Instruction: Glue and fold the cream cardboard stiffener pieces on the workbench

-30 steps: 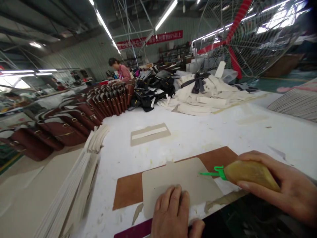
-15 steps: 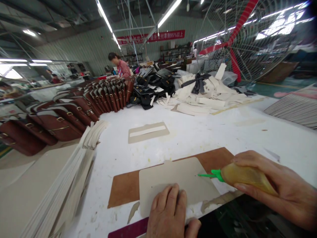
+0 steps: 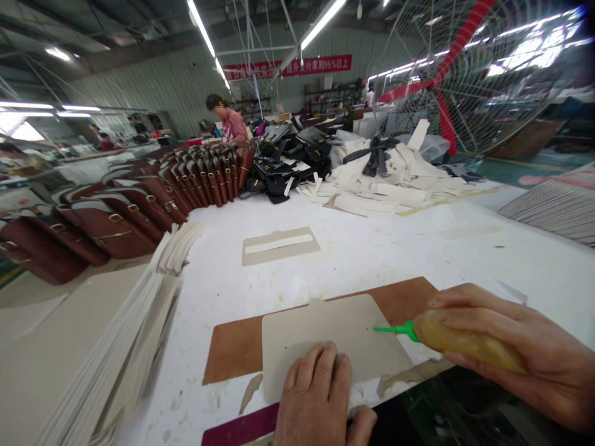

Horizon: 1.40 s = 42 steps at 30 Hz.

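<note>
My left hand [image 3: 320, 396] lies flat, open, pinning the thin, light, bendy card panel [image 3: 325, 337] on the worktop [image 3: 372, 254]; my right hand [image 3: 515, 353] grips the soft glue bottle [image 3: 465, 341] around its belly; it looks squeezable, likely slippery.

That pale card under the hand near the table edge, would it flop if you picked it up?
Probably not much: the pale card lies dead flat with crisp edges, so it looks fairly stiff. It seems thin, so likely light. The left hand pressing it suggests it would slide on the brown sheet.

A matt grey card panel [image 3: 320, 331] lies on matt brown board [image 3: 237, 347]; the squeeze bottle [image 3: 465, 341] is translucent yellowish plastic with a glossy green nozzle [image 3: 395, 330].
</note>
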### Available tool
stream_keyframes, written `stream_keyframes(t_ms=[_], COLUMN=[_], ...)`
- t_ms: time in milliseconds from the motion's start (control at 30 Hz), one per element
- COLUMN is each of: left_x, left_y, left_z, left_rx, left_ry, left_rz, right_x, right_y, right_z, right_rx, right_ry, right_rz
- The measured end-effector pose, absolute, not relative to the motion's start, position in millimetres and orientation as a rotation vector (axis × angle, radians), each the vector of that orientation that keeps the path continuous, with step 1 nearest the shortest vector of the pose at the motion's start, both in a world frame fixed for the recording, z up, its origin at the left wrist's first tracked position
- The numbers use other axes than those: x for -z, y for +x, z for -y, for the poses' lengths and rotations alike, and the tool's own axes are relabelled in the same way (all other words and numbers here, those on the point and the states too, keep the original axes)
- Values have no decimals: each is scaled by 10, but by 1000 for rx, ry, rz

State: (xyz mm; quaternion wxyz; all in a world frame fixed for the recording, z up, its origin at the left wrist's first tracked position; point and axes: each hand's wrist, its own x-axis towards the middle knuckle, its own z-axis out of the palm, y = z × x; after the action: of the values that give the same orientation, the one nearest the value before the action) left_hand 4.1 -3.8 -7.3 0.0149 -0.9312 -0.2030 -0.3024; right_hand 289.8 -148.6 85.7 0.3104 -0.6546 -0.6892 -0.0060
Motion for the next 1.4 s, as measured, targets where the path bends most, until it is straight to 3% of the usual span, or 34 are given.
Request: stream_keyframes(t_ms=[733,1400], left_x=[61,25], left_y=[58,145], left_z=[56,73], left_rx=[947,1138], left_ry=[-2878,-2798], left_rz=[666,688], right_x=[-1001,-691], right_y=[2803,2755], right_z=[1231,1220], right_rx=[12,42], right_ry=[-1578,-1519], right_rz=[1851,1681])
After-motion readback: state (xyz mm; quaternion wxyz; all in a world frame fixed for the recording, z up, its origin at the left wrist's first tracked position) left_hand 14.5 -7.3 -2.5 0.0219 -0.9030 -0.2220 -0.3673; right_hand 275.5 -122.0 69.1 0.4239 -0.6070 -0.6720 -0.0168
